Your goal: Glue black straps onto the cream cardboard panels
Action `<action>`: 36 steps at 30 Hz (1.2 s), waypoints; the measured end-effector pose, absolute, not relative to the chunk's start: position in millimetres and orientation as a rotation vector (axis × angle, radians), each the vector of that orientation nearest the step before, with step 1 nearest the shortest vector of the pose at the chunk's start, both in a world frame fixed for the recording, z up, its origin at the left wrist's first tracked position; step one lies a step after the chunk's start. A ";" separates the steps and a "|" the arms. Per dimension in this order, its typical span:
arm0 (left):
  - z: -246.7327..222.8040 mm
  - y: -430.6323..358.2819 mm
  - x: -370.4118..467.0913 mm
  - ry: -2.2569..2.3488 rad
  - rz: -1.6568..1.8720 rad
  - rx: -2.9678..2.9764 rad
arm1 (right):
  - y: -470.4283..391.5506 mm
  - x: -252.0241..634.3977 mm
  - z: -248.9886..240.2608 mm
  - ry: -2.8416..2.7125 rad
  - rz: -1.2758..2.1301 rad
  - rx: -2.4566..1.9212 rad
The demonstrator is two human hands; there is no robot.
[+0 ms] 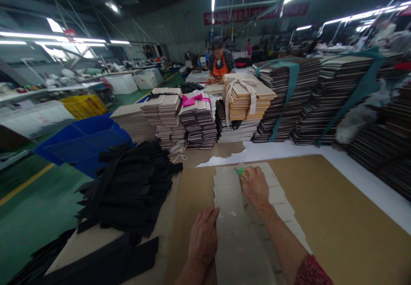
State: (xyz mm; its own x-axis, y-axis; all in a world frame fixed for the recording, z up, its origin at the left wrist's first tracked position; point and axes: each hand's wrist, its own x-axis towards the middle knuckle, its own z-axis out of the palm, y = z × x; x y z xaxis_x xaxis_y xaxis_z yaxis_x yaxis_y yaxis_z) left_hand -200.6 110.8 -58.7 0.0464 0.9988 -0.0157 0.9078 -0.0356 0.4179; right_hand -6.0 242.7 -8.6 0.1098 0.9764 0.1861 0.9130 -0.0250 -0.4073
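Overlapping pale grey-beige panels (229, 233) lie in a long row on the brown board in front of me. My right hand (255, 186) is closed around a small green tool (239, 171) at the far end of the row; only part of the tool shows past my fingers. My left hand (204, 235) rests flat at the row's left edge, its fingertips touching the panels. A glossy, see-through strip seems to lie along the middle of the panels.
A heap of black fabric strips (128, 186) lies left, beside a blue bin (86, 141). Tied stacks of panels (247, 96) and tall dark stacks (282, 100) line the far side. Beyond them, a person in an orange apron (220, 68) leans over another table.
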 end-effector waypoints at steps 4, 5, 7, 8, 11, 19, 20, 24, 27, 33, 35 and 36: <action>-57.7 111.9 -200.8 1.920 0.399 2.017 | 249.5 21.7 -8.6 -1.801 0.169 -2.040; -57.5 112.3 -200.9 1.923 0.396 2.016 | 250.3 24.1 -8.7 -1.805 0.162 -2.042; -57.2 112.8 -201.1 1.932 0.387 2.021 | 250.2 22.9 -9.4 -1.822 0.155 -2.035; -57.1 112.9 -201.1 1.937 0.378 2.025 | 249.7 20.4 -9.9 -1.834 0.156 -2.027; -57.4 112.6 -201.1 1.940 0.356 2.039 | 248.8 15.4 -10.8 -1.865 0.162 -2.005; -61.5 112.4 -201.8 1.938 0.409 2.056 | 255.3 54.9 -10.2 -1.749 0.086 -2.137; -61.6 112.7 -202.0 1.934 0.411 2.056 | 255.4 57.6 -10.7 -1.739 0.075 -2.148; -62.1 113.2 -202.8 1.930 0.414 2.062 | 254.1 53.2 -13.7 -1.780 0.066 -2.114; -63.2 113.1 -203.6 1.910 0.415 2.083 | 253.8 49.1 -14.3 -1.847 0.081 -2.052; -64.6 112.7 -203.7 1.915 0.399 2.058 | 255.8 77.5 -12.2 -1.789 0.053 -2.116; -65.8 112.6 -203.9 1.913 0.404 2.057 | 256.2 88.5 -12.1 -1.752 0.040 -2.147; -66.6 112.6 -204.2 1.913 0.411 2.062 | 256.4 92.7 -12.4 -1.733 0.037 -2.162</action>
